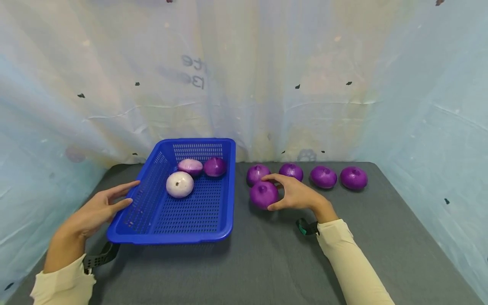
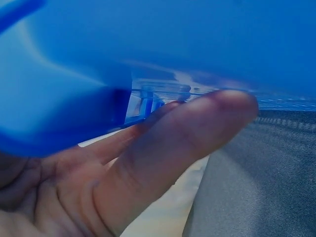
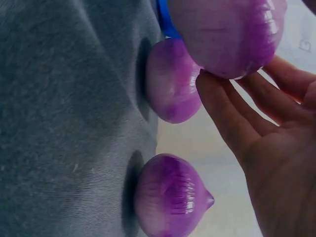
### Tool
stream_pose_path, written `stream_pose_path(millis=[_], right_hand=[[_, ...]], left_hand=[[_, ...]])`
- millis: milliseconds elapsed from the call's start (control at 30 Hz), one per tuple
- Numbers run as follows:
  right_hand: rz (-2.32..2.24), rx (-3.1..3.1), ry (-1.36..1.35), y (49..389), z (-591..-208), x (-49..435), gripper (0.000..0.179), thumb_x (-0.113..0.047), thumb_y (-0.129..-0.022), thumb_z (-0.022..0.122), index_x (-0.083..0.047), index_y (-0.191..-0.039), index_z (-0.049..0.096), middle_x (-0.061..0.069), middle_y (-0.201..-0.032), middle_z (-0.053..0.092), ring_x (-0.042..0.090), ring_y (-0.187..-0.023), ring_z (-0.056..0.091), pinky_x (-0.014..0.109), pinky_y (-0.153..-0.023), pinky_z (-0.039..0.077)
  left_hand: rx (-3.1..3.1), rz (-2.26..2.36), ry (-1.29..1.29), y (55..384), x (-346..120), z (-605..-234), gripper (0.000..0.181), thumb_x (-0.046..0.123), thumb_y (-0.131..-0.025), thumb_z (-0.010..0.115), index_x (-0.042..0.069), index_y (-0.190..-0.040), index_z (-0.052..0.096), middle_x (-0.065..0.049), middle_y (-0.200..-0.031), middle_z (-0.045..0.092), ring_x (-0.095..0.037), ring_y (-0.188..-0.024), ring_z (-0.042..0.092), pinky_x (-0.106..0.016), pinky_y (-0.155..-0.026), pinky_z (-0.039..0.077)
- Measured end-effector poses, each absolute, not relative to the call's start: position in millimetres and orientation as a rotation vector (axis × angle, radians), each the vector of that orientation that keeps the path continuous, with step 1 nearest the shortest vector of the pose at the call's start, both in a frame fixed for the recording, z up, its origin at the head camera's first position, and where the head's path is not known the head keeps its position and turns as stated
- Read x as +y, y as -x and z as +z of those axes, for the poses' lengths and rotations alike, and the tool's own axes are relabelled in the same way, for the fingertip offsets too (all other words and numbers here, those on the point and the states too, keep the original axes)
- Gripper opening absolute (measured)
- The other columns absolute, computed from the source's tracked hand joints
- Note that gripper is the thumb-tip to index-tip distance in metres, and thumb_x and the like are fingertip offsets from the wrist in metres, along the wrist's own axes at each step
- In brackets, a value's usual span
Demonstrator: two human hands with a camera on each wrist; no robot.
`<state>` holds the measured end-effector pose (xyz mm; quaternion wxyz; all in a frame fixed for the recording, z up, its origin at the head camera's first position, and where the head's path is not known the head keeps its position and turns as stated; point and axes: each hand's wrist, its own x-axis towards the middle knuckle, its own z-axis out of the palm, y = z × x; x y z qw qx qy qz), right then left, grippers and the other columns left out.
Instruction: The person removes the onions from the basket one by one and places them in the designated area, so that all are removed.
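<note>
Your left hand is at the left side of the blue basket, thumb and forefinger parted and nearly straight, touching its wall without curling round it. Inside, to the right of that hand, a whitish onion turns its dark-spotted end up towards you. Just beyond it, a pink-white onion lies with its long axis running roughly left to right; beside that one sits a darker purple onion.

Your right hand is parted only as wide as the bright purple onion it holds, thumb on the near side, fingertips on the far side. That onion is right of the basket, at your fingertips, its nub pointing up; it looks almost round from above, so you can't tell its long axis. Whether it touches the grey table is unclear.

Just beyond it sits another onion. Past your right hand's knuckles come a middle onion, a broad onion and the rightmost onion, the last two nub upward.
</note>
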<state>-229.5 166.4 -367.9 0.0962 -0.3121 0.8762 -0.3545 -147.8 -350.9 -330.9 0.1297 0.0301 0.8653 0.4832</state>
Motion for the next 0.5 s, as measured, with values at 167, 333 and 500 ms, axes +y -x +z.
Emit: stream_pose_path(millis=[167, 333, 500], right_hand=[[-1.013, 2.612, 0.938, 232.1, -373.9, 166.9, 0.079, -0.033, -0.074, 0.087, -0.022, -0.143, 0.049, -0.001, -0.142, 0.054, 0.024, -0.126, 0.057, 0.049, -0.105, 0.049], [-1.004, 2.602, 0.935, 234.8, -378.6, 167.9, 0.079, -0.032, -0.074, 0.087, -0.021, -0.142, 0.050, -0.002, -0.141, 0.055, 0.023, -0.126, 0.058, 0.048, -0.105, 0.049], [-0.986, 2.578, 0.944, 235.7, -381.3, 167.6, 0.079, -0.032, -0.074, 0.087, -0.021, -0.142, 0.050, -0.002, -0.141, 0.055, 0.022, -0.125, 0.058, 0.046, -0.105, 0.049]], left_hand=[[2.490, 1.432, -0.116, 146.7, -351.6, -329.7, 0.067, 0.030, -0.107, 0.047, 0.003, -0.159, 0.014, -0.041, -0.141, 0.043, -0.021, -0.095, 0.073, -0.043, -0.075, 0.062], [2.492, 1.429, -0.116, 146.5, -350.6, -328.6, 0.067, 0.030, -0.107, 0.047, 0.003, -0.159, 0.014, -0.041, -0.141, 0.043, -0.021, -0.094, 0.073, -0.043, -0.074, 0.062], [2.498, 1.425, -0.102, 145.7, -349.9, -328.0, 0.067, 0.029, -0.107, 0.047, 0.003, -0.159, 0.015, -0.041, -0.140, 0.044, -0.021, -0.094, 0.073, -0.043, -0.074, 0.062]])
